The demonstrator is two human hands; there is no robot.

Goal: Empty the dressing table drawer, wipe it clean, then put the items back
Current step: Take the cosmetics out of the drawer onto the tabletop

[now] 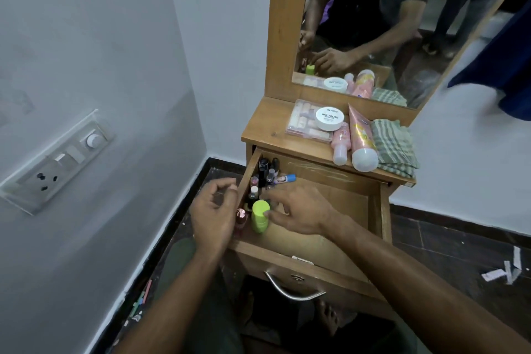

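Drawer (pixel 384 210) pulled wide open below the tabletop (pixel 265 131), with small bottles (pixel 265 174) standing packed against its left wall and a blue-capped stick (pixel 285 178) lying across them near the back. Bare wood over the rest of the drawer floor. Green bottle (pixel 260 219) upright near the front-left corner, and a pink-capped bottle (pixel 240 215) just beside it, hard against the left wall.

Right grip (pixel 300 210) spread loosely over the drawer, fingertips at the green bottle's cap, not closed around anything. Left grip (pixel 214 208) hanging over the drawer's left wall, fingers loosely curled, nothing seen between them.

Hard to judge whether bottles are going out or coming back in; white jar (pixel 329 118), nail case (pixel 301 123), pink tubes (pixel 362 138) and checked cloth (pixel 394 146) all on the tabletop towards its right edge.

Either way, best handled like this:
- Take the green bottle by its body, below the cap, not by fingertips on the lid
- Lift straight up, since the neighbours stand close and would likely topple like skittles
- Steady the pink-capped bottle with the left grip meanwhile
- Keep the bottles upright and tight along the left wall, or carry them to the bare left part of the tabletop
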